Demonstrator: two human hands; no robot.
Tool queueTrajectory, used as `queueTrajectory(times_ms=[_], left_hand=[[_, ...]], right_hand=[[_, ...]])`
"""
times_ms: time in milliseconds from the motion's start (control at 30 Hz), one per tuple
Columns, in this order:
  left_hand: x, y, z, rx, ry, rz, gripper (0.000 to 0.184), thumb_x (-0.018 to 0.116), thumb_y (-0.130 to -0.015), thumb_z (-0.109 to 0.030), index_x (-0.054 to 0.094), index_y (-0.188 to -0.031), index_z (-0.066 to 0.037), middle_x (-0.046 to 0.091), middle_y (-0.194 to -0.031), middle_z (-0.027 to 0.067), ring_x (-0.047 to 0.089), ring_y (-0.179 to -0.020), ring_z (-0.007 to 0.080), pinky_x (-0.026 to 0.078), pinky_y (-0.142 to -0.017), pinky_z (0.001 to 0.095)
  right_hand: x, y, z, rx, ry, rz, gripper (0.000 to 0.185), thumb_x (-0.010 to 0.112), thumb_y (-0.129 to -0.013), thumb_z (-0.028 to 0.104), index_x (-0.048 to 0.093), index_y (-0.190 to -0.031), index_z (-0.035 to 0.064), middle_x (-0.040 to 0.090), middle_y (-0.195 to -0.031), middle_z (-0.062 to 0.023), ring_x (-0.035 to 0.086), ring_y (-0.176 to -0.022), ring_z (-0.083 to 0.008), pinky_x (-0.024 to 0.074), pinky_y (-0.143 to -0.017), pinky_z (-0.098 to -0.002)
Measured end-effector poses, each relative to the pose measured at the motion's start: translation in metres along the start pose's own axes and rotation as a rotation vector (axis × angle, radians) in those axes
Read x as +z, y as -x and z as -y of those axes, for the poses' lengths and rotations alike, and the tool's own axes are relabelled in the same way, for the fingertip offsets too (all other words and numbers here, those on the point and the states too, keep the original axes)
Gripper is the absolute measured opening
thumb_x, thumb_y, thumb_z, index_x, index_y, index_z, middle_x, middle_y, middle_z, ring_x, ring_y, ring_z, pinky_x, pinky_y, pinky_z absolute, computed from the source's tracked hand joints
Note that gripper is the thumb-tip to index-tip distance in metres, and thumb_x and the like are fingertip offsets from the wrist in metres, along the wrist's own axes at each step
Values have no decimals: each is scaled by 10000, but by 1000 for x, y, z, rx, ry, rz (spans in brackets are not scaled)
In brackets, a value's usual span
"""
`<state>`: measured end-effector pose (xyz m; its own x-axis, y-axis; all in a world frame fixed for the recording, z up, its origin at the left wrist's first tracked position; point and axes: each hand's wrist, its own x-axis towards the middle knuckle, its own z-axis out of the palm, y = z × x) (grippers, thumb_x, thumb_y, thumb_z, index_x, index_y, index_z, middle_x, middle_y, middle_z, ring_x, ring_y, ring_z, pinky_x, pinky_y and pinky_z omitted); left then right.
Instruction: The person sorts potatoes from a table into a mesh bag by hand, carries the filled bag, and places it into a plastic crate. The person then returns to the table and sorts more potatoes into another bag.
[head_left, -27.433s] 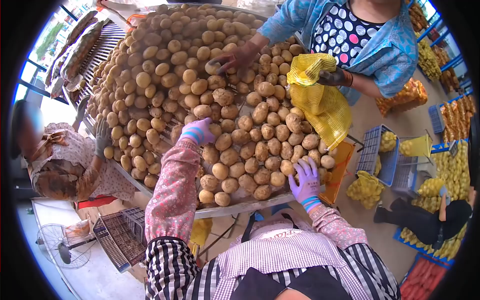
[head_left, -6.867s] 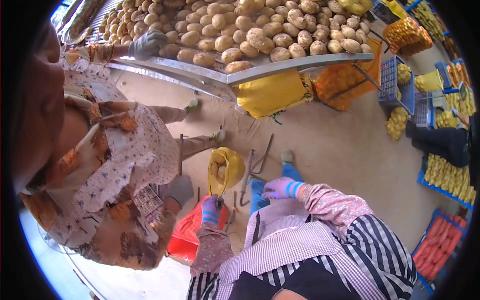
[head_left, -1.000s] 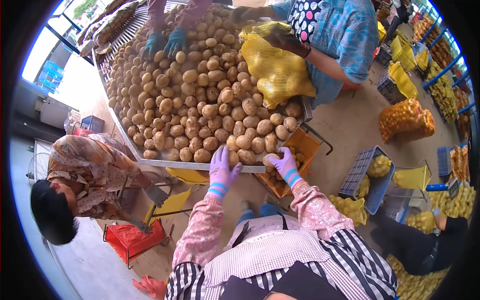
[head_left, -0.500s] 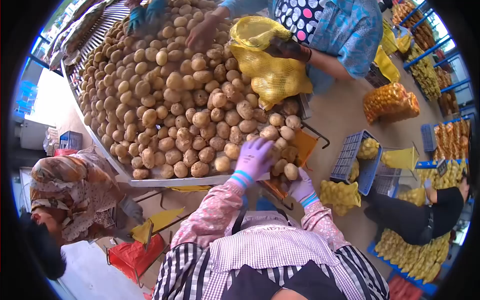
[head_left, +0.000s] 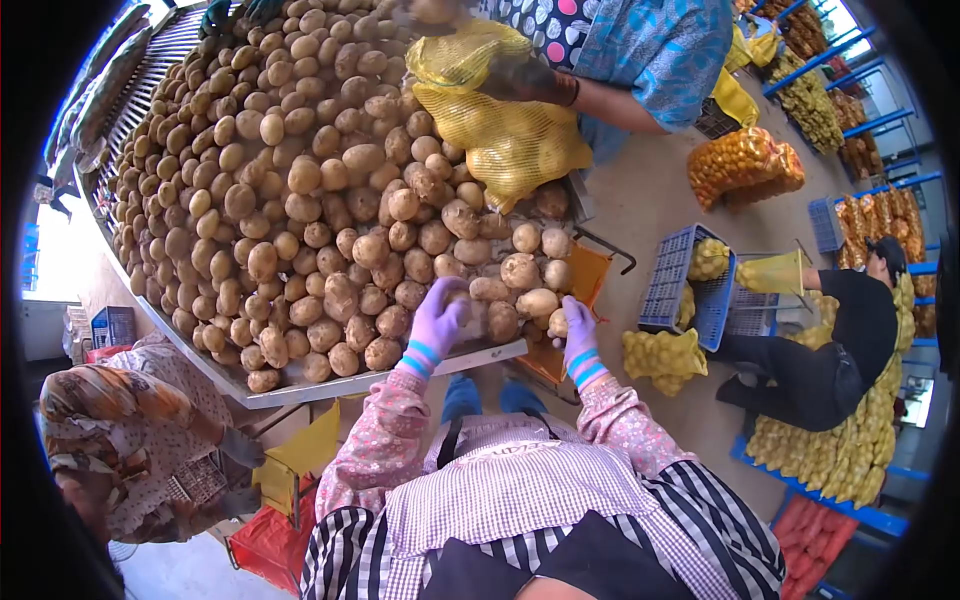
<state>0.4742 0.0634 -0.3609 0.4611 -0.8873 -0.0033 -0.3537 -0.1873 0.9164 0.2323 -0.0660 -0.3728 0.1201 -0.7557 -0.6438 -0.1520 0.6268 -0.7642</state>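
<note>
Potatoes cover the metal-edged table. My left hand, in a purple glove, is at the table's front edge with its fingers curled against a potato. To its right, my right hand, also gloved in purple, has its fingers around a small potato at the table's right corner. Between my hands lie several loose potatoes on bare metal. Under that corner an orange bag is partly visible. Across the table a co-worker's dark-gloved hand holds a yellow mesh bag with potatoes in it.
Another person bends at the left by a yellow bag on a stand and a red bag. To the right are a blue crate, filled yellow bags, an orange mesh bag and a person in black.
My left hand has moved left, away from the corner, and my right hand is slightly left and higher. The view has shifted, and the person in black is more upright.
</note>
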Motion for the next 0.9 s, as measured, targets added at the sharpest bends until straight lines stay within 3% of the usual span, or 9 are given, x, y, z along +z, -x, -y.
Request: queueTrajectory(times_ms=[67,167,267,333,467,733,800,867,900], left_hand=[[-16,6,-9,-341,1042,42,321,604,-960,-221,588,-1228,-46,669,-1068,133,695,-929,273,580,-850,381],[-19,16,-20,-336,1012,187,476,551,-1024,-405,560,-1301,-18,686,-1091,134,698,-882,249,597,-809,378],[-10,31,-33,-280,1051,265,651,563,-1016,-545,519,-1390,-15,688,-1120,165,684,-829,248,603,-764,395],[-9,38,-13,-572,1501,423,709,593,-1004,-536,452,-1468,-19,662,-1234,198,678,-802,259,599,-726,404],[-22,43,-12,-560,1740,234,629,629,-997,-458,414,-1526,-196,562,-1402,179,604,-794,223,551,-674,353],[-44,91,-1,-436,1928,-8,585,635,-987,-503,515,-1460,-180,622,-1345,120,632,-899,243,577,-746,380],[-46,103,0,-421,1950,-43,583,641,-981,-514,535,-1448,-180,632,-1337,116,646,-955,256,582,-764,391],[-43,119,-5,-510,1991,-189,581,644,-978,-520,558,-1432,-170,647,-1326,104,650,-1109,290,591,-837,438],[-38,127,5,-448,2090,-109,610,644,-975,-529,559,-1435,-138,612,-1404,108,577,-1305,325,550,-974,519]], right_hand=[[5,6,9,-88,31,-40,318,597,-1017,415,630,-1142,125,656,-893,-16,645,-683,-97,409,-444,-200],[28,30,34,-636,242,100,286,600,-1044,311,630,-1110,35,685,-1027,-56,656,-970,-159,523,-882,-305],[67,65,77,-740,341,654,312,631,-1026,317,635,-1184,48,684,-1104,-93,646,-1046,-178,509,-936,-310],[72,56,86,-761,432,552,323,650,-1007,308,634,-1211,58,682,-1112,-106,653,-1048,-220,507,-957,-332],[61,-6,73,-1079,1087,202,403,719,-901,260,641,-1275,130,619,-1262,-113,561,-1198,-354,447,-1060,-462],[63,-14,77,-1267,1679,289,684,796,-797,262,532,-1426,205,542,-1379,-68,519,-1256,-301,434,-1056,-432],[60,-14,82,-1100,1749,410,700,791,-787,267,522,-1430,204,551,-1351,-77,542,-1209,-275,461,-1008,-428],[52,-15,79,-1111,1689,424,652,777,-847,274,516,-1436,167,587,-1328,-72,583,-1176,-247,490,-985,-389],[49,-22,69,-792,1121,675,617,751,-891,285,507,-1441,152,604,-1309,-60,600,-1152,-224,509,-958,-359]])
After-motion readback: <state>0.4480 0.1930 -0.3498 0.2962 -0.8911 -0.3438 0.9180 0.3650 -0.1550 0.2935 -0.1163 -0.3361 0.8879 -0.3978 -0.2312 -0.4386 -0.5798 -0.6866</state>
